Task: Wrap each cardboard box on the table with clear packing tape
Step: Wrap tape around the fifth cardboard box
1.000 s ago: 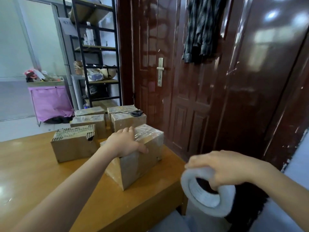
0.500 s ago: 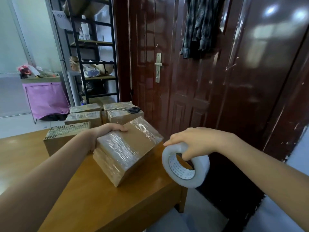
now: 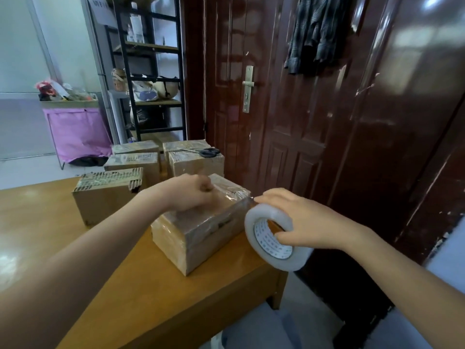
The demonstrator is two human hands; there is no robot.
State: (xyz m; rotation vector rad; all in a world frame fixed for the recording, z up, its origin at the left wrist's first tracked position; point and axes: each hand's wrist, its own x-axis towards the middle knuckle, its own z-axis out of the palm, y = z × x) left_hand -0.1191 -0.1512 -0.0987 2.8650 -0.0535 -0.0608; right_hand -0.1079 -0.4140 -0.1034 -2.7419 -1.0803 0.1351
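A glossy dark red door [image 3: 271, 117] with a metal handle [image 3: 247, 88] fills the centre and right of the frame, light glaring off it. A plaid shirt [image 3: 318, 34] hangs at upper right. A black shelf rack [image 3: 151, 71] stands at upper centre, a pink bin [image 3: 75, 132] at left on the pale floor [image 3: 22, 170]

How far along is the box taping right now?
Looks done: the back boxes show glossy film, though blurrily. In hand: the left hand presses the near box, already partly taped, while the right hand holds the tape roll against it. Left: the torn-topped box, seemingly.
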